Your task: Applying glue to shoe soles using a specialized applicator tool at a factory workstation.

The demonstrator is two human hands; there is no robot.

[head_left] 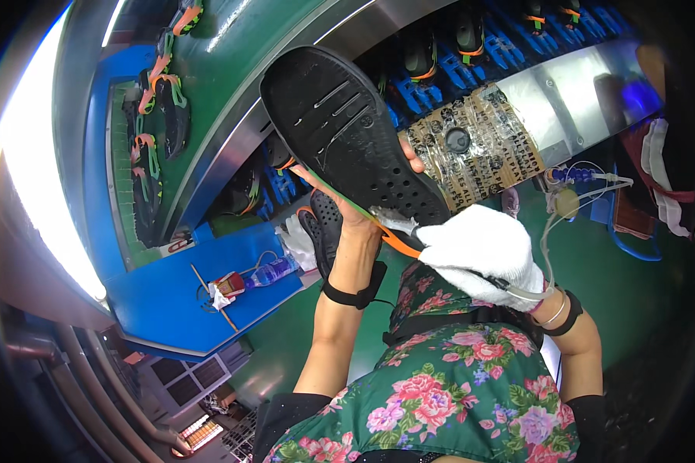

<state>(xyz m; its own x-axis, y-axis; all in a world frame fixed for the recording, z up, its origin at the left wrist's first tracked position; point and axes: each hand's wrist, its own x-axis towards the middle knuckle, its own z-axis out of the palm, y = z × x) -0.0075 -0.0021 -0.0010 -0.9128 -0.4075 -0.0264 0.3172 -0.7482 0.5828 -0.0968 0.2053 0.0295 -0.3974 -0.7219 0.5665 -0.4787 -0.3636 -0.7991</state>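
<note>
Left hand (347, 220) closed around the sole (355, 131), holding it tilted, underside up. Gloved right hand (486, 251) clamps a brush (390, 222) at the sole's near edge. I'd keep strokes short along the rim, sole steady.

Single view, head-worn fisheye, looking steeply down the person's front. Close range: floral apron (448, 393) fills the lower middle, both forearms enter from the bottom edge, black shoe sole (347, 131) sits near centre. Frame tilted, so the conveyor belt (232, 69) runs diagonally across the top. Edges bend and darken toward the rim. No second view to share anything.
</note>
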